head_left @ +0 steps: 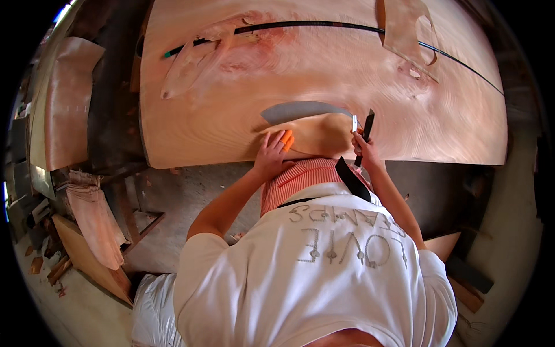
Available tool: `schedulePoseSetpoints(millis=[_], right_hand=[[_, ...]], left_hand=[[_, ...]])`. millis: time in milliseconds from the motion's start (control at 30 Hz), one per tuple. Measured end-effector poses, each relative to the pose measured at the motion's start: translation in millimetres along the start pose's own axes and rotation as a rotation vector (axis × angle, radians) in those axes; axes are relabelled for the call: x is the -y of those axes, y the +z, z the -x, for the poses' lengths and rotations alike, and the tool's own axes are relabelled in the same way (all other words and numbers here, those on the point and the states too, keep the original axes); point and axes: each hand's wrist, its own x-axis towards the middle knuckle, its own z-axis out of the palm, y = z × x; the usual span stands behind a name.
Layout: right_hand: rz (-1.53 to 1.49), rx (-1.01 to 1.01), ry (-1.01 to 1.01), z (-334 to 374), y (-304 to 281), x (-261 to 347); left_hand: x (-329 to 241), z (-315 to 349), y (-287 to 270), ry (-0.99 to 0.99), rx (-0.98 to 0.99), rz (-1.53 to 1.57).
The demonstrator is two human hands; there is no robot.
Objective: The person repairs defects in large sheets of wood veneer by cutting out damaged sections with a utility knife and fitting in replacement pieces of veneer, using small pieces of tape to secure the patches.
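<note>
My left hand (273, 155), two fingers in orange covers, lies with fingers spread on a tan curved piece of veneer (324, 132) at the near edge of a large wood sheet (196, 130). My right hand (366, 149) is closed around a slim black flat strip (368, 125) that stands up from the fist. A small white piece (354, 123) shows beside its fingers; whether it is held too I cannot tell. Just beyond the tan piece is a grey curved shape (303, 110). A black pointed flap (352, 180) hangs by my waist.
A long black rod (300, 25) with a green tip lies across the sheet's far side. A cut veneer offcut (404, 34) rests at far right. More veneer (72, 104) stands at the left, above hanging sheets (95, 217) and a leaning board (89, 254).
</note>
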Motion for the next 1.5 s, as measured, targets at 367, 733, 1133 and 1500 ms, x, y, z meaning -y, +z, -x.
schedulePoseSetpoints(millis=[367,733,1133,1500], right_hand=[[0.039,0.016,-0.004,1.4,-0.8,1.3],[0.098,0.019,-0.035,-1.1,-1.5,-3.9],[0.149,-0.16,-0.055,-37.4,0.7,-14.7],[0.097,-0.215,-0.103,-34.0,14.4,-3.9]], left_hand=[[7.3,-24.9,4.0,-0.025,-0.099,-0.016],[3.3,-25.0,5.5,-0.059,-0.067,-0.032],[-39.0,-109.8,24.9,0.124,-0.13,0.09],[-40.2,-119.1,35.2,0.142,-0.097,0.022]])
